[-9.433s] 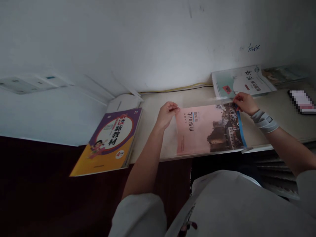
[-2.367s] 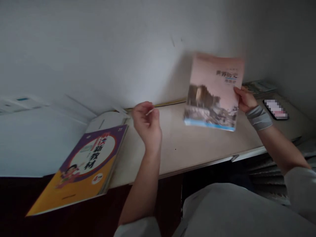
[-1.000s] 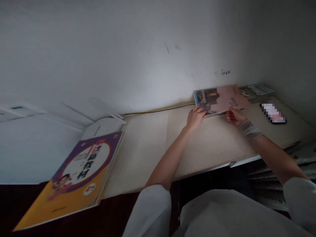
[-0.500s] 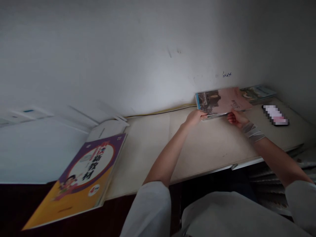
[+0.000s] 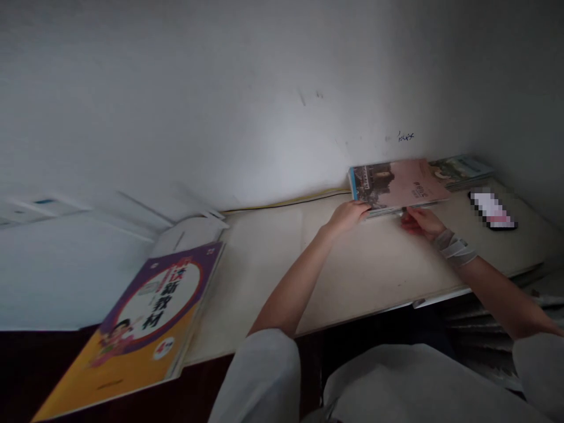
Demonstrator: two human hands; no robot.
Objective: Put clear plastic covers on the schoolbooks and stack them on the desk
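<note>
A pink book with a dark picture and a blue spine edge lies on top of other books against the wall. My left hand is closed on its near left corner, fingertips over the cover. At the stack's near edge is my right hand, its fingers curled together and slightly blurred. Whether those fingers pinch an edge or a small thing, I cannot make out. Beneath the pink book, only the edges of the lower books show.
Behind on the right lies a stack of green-blue books, with a phone in front. A purple and yellow book tops a pile at the left end of the pale table. A cable runs along the wall.
My right hand has drawn slightly down and left from the pink book's cover to the stack's near edge. My left hand stays at the corner. The view has shifted a little.
</note>
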